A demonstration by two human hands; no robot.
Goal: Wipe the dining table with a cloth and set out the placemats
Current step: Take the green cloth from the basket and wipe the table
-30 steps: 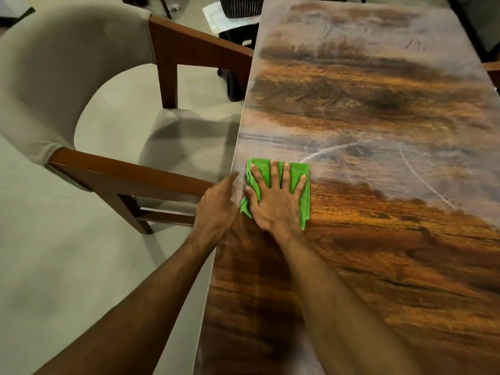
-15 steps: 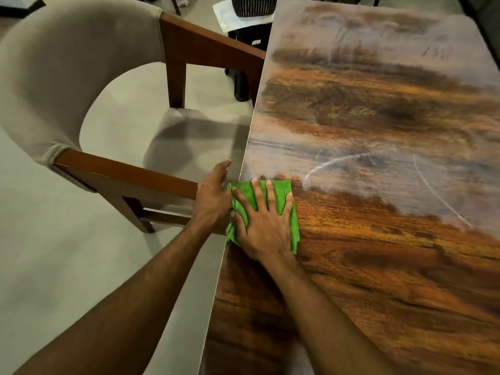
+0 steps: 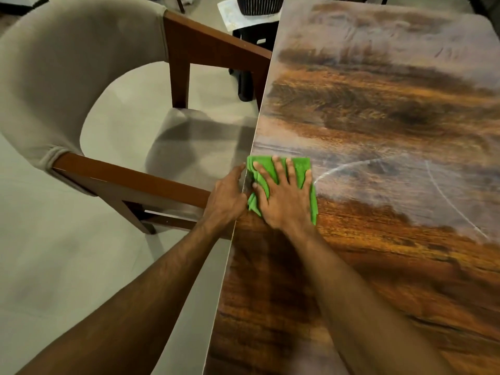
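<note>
A dining armchair (image 3: 89, 85) fills 9 to 11 o'clock, with a curved beige upholstered back and reddish-brown wooden arms and legs. Soft shadows cross its seat cushion (image 3: 194, 147). Pale grey floor (image 3: 54, 266) spreads from 7 to 10 o'clock. At 12 o'clock a black stool (image 3: 244, 85) carries a white sheet (image 3: 230, 12) under a dark ribbed object (image 3: 257, 5). The light is dim.

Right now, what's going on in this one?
A person is wiping the dining table with a green cloth. The right hand presses flat on the cloth, fingers spread, close to the table's left edge. The left hand rests against that edge beside the cloth, and its fingers are hidden. Pale curved streaks cross the surface right of the cloth. A chair stands alongside. No placemats are in view.
</note>
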